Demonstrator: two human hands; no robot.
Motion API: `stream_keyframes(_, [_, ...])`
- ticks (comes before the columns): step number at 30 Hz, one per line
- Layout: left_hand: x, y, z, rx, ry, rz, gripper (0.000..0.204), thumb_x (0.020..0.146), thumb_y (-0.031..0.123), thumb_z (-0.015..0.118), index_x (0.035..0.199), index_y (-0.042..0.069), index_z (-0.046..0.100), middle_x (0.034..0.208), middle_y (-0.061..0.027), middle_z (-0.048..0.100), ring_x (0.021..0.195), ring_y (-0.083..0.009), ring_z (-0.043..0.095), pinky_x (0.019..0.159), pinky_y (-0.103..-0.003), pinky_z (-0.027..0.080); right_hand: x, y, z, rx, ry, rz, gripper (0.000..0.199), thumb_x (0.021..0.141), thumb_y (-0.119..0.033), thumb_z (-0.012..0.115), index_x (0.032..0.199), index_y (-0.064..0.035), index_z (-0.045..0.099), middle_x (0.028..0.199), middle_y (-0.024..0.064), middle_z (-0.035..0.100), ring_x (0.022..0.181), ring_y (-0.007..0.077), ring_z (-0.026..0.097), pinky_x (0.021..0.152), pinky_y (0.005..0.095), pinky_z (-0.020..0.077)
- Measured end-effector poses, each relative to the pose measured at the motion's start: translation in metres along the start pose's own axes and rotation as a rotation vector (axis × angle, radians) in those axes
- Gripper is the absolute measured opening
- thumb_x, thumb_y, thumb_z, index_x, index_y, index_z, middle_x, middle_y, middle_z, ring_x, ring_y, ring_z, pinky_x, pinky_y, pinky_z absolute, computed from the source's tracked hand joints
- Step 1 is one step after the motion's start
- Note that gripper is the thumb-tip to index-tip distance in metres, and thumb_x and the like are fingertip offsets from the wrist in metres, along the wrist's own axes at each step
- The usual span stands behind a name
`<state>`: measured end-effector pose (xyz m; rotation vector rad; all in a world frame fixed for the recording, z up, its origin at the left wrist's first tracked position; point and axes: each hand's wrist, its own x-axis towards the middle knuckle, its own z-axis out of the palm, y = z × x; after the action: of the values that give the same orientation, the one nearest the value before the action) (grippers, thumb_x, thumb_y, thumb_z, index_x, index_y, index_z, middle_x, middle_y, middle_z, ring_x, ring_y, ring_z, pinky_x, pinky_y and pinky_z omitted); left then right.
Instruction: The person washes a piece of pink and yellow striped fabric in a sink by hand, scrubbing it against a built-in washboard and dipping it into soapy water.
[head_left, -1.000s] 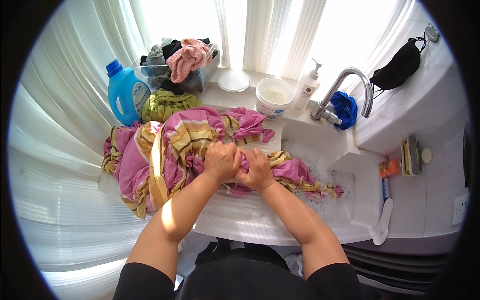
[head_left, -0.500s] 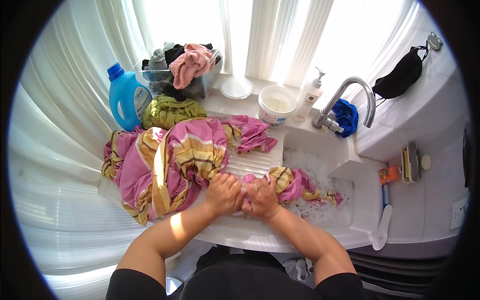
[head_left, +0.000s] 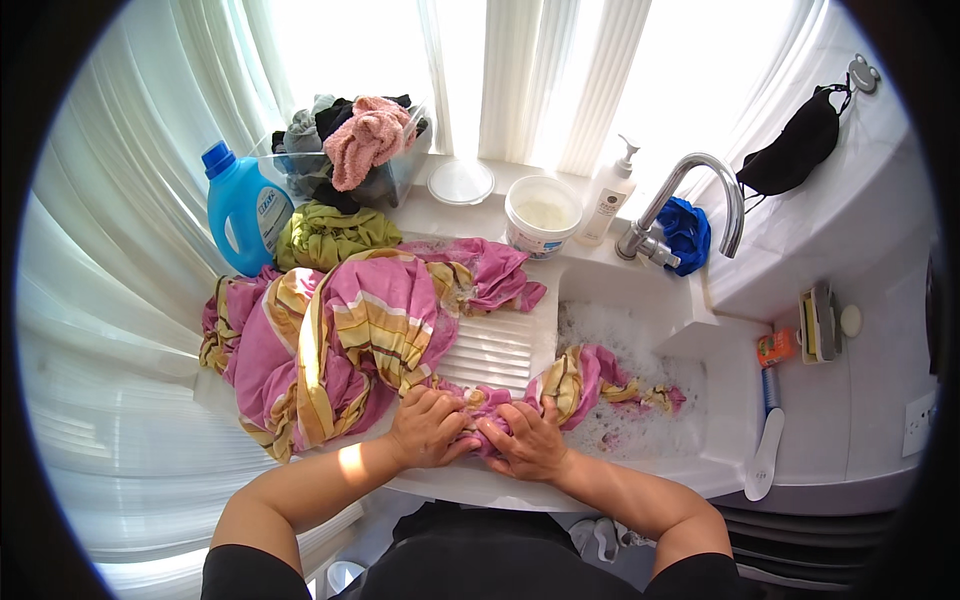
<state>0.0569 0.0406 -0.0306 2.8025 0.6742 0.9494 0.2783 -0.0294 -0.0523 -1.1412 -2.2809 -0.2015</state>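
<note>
A large wet pink and yellow striped cloth [head_left: 382,305], bunched like bed linen, spreads over the ribbed washboard slope [head_left: 490,350] and the sink's left side. Near the front edge, my left hand [head_left: 430,428] is closed over a bunched stretch of it. Beside it my right hand [head_left: 525,440] grips the same stretch, its fingers curled over the fabric and slightly parted. The hands are a little apart, with pink cloth showing between them. To the right of my hands, the cloth's tail [head_left: 575,380] hangs down into the sudsy water of the basin [head_left: 625,300].
Behind the cloth are a green garment [head_left: 335,235], a blue detergent bottle [head_left: 245,212] and a clear bin [head_left: 405,165] of laundry. A white tub [head_left: 541,220], pump bottle [head_left: 605,200], and chrome faucet [head_left: 730,200] line the back. A white-handled brush [head_left: 766,455] lies at right.
Both hands have come nearer to me and moved slightly apart. Their fingers have loosened from tight fists to a wider grip, and more of the cloth shows between them.
</note>
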Motion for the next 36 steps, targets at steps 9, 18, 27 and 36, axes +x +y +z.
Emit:
stream_keyframes(9, [0.110,-0.086,0.059,0.222,-0.105,-0.513,0.038,0.092,0.038,0.056,0.076,0.007,0.070,0.082,-0.0196,0.069,0.080,-0.0383,0.066,0.070,-0.048,0.054,0.085,0.089,0.056,0.222,-0.053,0.695,0.037,0.083,-0.036,0.056,0.104,-0.0055,0.058,0.104,0.0151,0.060,0.105,0.0337,0.055,0.089,0.0485,0.0384])
stream_keyframes(18, [-0.003,0.003,0.010,0.033,-0.005,-0.064,0.039,0.082,0.045,0.066,0.087,0.007,0.063,0.092,-0.0103,0.063,0.096,-0.0300,0.060,0.090,-0.046,0.041,-0.004,0.003,0.024,0.081,0.036,0.005,0.067,0.067,-0.056,0.070,0.118,-0.0157,0.054,0.114,0.0123,0.051,0.106,0.0305,0.051,0.094,0.0541,0.0361])
stream_keyframes(27, [0.097,-0.060,0.056,0.188,-0.055,-0.520,0.037,0.091,0.038,0.058,0.071,0.008,0.068,0.077,-0.0133,0.069,0.076,-0.0357,0.065,0.073,-0.050,0.050,0.066,0.085,0.045,0.293,-0.134,0.617,0.050,0.079,-0.045,0.064,0.112,-0.0079,0.058,0.112,0.0186,0.056,0.103,0.0379,0.053,0.085,0.0470,0.0412])
stream_keyframes(36, [0.032,-0.011,0.031,0.082,-0.157,-0.202,0.037,0.081,0.045,0.066,0.092,0.009,0.064,0.102,-0.0117,0.063,0.097,-0.0291,0.058,0.084,-0.046,0.042,0.014,0.032,0.032,0.108,0.057,0.150,0.068,0.065,-0.042,0.073,0.119,-0.0103,0.046,0.101,0.0140,0.052,0.093,0.0307,0.053,0.080,0.0457,0.0394])
